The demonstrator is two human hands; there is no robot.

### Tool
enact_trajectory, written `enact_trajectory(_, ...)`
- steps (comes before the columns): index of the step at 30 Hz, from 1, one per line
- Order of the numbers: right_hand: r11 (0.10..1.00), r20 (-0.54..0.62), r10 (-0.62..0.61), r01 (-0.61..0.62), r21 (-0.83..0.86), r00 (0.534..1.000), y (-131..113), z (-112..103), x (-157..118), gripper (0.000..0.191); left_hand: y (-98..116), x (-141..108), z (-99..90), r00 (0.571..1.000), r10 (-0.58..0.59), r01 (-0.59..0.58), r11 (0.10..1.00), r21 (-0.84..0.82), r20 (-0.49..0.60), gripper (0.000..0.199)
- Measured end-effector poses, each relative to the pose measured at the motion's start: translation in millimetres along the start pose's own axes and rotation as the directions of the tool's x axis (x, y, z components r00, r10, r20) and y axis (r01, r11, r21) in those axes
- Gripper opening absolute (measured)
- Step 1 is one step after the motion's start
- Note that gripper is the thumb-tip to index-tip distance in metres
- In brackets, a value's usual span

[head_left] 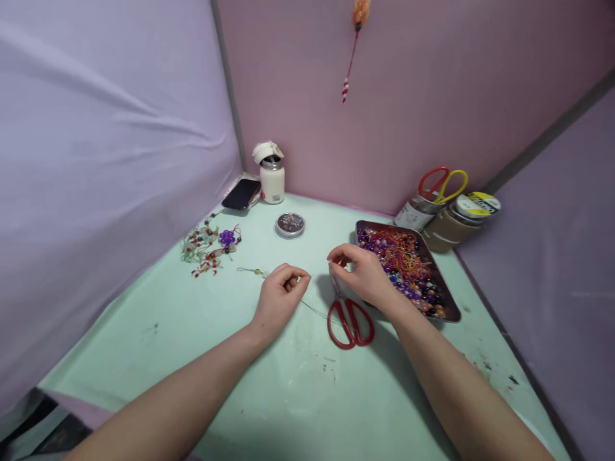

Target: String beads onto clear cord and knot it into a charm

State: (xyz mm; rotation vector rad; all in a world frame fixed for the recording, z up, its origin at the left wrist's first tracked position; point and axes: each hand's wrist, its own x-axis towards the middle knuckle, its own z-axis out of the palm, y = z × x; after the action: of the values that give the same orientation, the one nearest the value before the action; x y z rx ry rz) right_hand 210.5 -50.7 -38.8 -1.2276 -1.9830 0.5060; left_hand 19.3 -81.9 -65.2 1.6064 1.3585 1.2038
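Note:
Near the middle of the table, my left hand is closed in a pinch on a thin greenish cord. One stretch of that cord trails right toward the scissors; a looped end with a small yellowish bead lies left of the hand. My right hand hovers beside the tray, thumb and forefinger pressed together; what they hold is too small to make out. Red-handled scissors lie below it, their blades partly hidden by the hand. The two hands are a short gap apart.
Behind my right hand is a dark tray of beads and coloured cords. Two jars, one holding scissors, stand beyond. Beaded strings, a round tin, a phone and a white bottle sit left and back.

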Motion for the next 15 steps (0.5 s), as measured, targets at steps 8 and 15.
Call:
enact_trajectory(8,0.998,0.097,-0.012,0.006,0.064,0.995,-15.3,17.5,-8.2,0.013,-2.6,-1.7,-0.3,0.991,0.132,-0.132,0.991,0.008,-0.01,0.008)
enact_trajectory(15,0.999,0.122,-0.015,0.011,0.037,0.992,-12.7,22.9,-8.2,0.013,-2.6,-2.8,0.6,0.991,0.135,-0.135,0.991,-0.013,0.014,0.009)
